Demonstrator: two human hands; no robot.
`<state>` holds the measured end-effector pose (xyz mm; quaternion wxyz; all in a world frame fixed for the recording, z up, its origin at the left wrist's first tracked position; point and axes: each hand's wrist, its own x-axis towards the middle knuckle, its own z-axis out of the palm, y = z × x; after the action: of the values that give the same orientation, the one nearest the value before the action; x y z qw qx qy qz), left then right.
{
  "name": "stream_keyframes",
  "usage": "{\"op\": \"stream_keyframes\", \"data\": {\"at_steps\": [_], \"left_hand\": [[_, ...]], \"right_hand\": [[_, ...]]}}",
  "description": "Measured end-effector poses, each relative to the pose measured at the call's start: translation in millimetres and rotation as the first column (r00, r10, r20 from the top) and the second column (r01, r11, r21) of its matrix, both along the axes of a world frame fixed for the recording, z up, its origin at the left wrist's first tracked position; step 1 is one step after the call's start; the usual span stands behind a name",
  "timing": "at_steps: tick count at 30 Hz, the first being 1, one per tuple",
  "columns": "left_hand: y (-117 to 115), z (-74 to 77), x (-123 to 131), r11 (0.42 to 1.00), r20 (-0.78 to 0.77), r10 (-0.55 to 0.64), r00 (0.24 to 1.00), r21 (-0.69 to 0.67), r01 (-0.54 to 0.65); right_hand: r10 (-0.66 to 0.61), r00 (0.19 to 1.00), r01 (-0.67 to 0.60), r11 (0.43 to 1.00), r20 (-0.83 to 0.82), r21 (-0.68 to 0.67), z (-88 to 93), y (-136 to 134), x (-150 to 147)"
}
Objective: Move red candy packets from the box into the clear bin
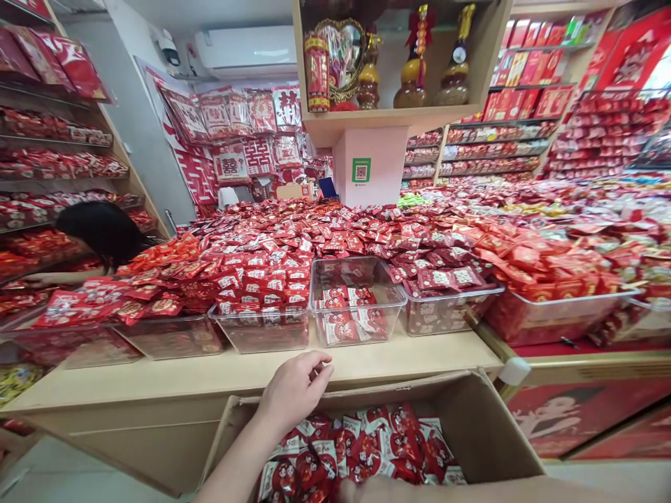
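Note:
My left hand [298,385] is over the back edge of a cardboard box [485,419], its fingers loosely bent. A small gap shows between thumb and forefinger, and I see nothing held. Low in the picture, my right hand [367,490] reaches into the box among red and white packets [367,443]. Its fingers are blurred and partly cut off. On the counter just beyond stands a clear plastic bin [359,316], with a low layer of similar red packets [340,328] at its bottom.
Other clear bins heaped with red packets flank it, one on the left [262,328] and one with darker packets [445,311] on the right. A pale wooden counter [172,377] runs beneath. A display cabinet [393,115] overhangs the back. Another person's dark-haired head [105,230] is at left.

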<state>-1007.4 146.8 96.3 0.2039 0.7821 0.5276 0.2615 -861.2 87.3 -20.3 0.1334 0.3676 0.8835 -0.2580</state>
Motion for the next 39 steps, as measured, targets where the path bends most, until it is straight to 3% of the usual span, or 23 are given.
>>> {"op": "stream_keyframes", "data": {"at_steps": [3, 5, 6, 8, 9, 10, 12, 14, 18, 21, 23, 25, 29, 33, 36, 39], "left_hand": [[-1, 0.0, -1, 1.000, 0.047, -0.007, 0.999, 0.006, 0.006], [-5, 3.1, -1, 0.999, 0.232, -0.017, 0.973, -0.027, 0.023], [-8, 5.7, 0, 0.995, 0.390, -0.037, 0.920, -0.067, 0.068], [-18, 12.6, 2, 0.956, 0.718, -0.068, 0.693, -0.153, 0.252], [-23, 16.2, 5, 0.911, 0.823, -0.069, 0.564, -0.180, 0.372], [-28, 19.3, 8, 0.854, 0.873, -0.068, 0.482, -0.199, 0.481], [-36, 23.0, 14, 0.762, 0.886, -0.060, 0.460, -0.257, 0.594], [-40, 22.2, 20, 0.735, 0.847, -0.039, 0.531, -0.335, 0.589], [-39, 12.4, 25, 0.738, 0.802, 0.056, 0.595, -0.435, 0.517], [-38, 6.3, 26, 0.736, 0.786, 0.075, 0.614, -0.459, 0.498], [-38, 5.1, 26, 0.750, 0.757, 0.084, 0.648, -0.476, 0.459], [-38, 6.1, 27, 0.774, 0.724, 0.126, 0.679, -0.500, 0.389], [-36, 9.7, 26, 0.804, 0.690, 0.236, 0.684, -0.534, 0.261], [-36, 8.4, 25, 0.812, 0.666, 0.222, 0.712, -0.530, 0.243], [-37, 6.4, 24, 0.803, 0.670, 0.239, 0.703, -0.543, 0.246], [-36, 6.3, 22, 0.800, 0.675, 0.282, 0.682, -0.558, 0.221]], "right_hand": [[0.028, 0.993, -0.021, 0.998, -0.116, 0.064, 57.4, 6, 12], [-0.019, 0.939, 0.028, 0.999, -0.342, 0.020, 91.7, 9, 21], [-0.073, 0.881, 0.065, 0.997, -0.467, -0.032, 106.0, 11, 25], [-0.241, 0.688, 0.152, 0.970, -0.685, -0.189, 128.2, 13, 31], [-0.332, 0.562, 0.183, 0.943, -0.758, -0.278, 135.8, 15, 34], [-0.410, 0.430, 0.205, 0.912, -0.804, -0.356, 141.0, 17, 36], [-0.505, 0.209, 0.214, 0.859, -0.838, -0.464, 145.0, 22, 39], [-0.540, 0.103, 0.217, 0.832, -0.836, -0.511, 142.1, 26, 42], [-0.612, 0.064, 0.269, 0.771, -0.789, -0.576, 130.1, 34, 43], [-0.678, 0.112, 0.257, 0.726, -0.726, -0.638, 125.0, 37, 42], [-0.683, 0.192, 0.240, 0.729, -0.705, -0.641, 124.8, 38, 41], [-0.664, 0.224, 0.239, 0.747, -0.714, -0.620, 126.7, 38, 42], [-0.674, 0.144, 0.259, 0.732, -0.724, -0.630, 131.9, 33, 44], [-0.728, 0.137, 0.211, 0.684, -0.672, -0.698, 132.1, 32, 46], [-0.708, 0.172, 0.207, 0.706, -0.685, -0.678, 129.9, 32, 46], [-0.684, 0.138, 0.257, 0.724, -0.717, -0.641, 129.0, 30, 45]]}}
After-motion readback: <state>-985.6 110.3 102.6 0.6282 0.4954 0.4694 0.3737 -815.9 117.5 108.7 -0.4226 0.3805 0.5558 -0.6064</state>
